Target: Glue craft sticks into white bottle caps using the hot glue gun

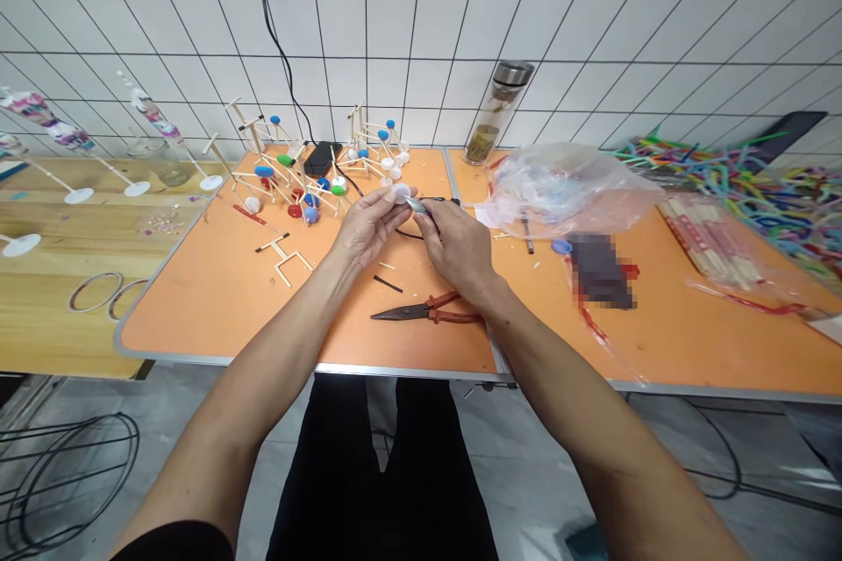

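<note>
Over the orange table (217, 298), my left hand (368, 226) pinches a small white bottle cap (401, 191) at its fingertips. My right hand (457, 244) is closed round a thin tool with a metal tip (417, 204), and the tip touches the cap. A black cord runs from the tool toward the wall. Red-handled pliers (424, 309) lie on the table just below my right hand. Short wooden sticks (284, 256) lie to the left of my left hand.
Stick-and-cap models (296, 175) stand at the table's back. A clear plastic bag (559, 184), a glass flask (493, 114), colourful straws (743, 184) and packed sticks (707, 241) lie right. A wooden table (59, 263) with rings and white-based stands is left.
</note>
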### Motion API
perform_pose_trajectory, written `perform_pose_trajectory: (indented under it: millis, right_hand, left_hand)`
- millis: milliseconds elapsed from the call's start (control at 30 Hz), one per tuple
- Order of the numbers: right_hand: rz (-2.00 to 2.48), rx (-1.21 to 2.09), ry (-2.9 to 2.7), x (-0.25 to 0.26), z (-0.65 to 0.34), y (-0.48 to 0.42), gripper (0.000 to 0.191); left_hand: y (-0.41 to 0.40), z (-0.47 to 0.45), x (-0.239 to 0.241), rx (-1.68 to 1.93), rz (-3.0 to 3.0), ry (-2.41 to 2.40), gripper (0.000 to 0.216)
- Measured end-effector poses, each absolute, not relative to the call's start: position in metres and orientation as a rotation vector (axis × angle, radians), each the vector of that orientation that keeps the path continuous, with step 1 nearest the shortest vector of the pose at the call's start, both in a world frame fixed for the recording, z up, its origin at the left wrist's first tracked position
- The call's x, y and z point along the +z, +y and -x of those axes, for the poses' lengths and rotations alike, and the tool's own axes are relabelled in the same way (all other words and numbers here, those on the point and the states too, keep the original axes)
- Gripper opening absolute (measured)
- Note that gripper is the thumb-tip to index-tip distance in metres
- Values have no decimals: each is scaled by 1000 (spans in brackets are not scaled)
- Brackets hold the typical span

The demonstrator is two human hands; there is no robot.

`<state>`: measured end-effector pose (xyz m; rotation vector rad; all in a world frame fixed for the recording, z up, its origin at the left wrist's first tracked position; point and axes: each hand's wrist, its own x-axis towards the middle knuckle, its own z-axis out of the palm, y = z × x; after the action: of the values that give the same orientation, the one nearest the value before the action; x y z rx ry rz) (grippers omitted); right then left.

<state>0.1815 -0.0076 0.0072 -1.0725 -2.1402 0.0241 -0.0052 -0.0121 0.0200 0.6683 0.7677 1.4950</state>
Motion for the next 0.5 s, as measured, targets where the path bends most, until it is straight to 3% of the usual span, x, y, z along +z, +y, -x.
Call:
perform_pose_trajectory:
  millis: [500]
  right_hand:
    - [1116, 0, -2159, 10, -183, -9, 50]
  left_hand:
    - [-13, 2, 19, 1503, -645, 782, 5]
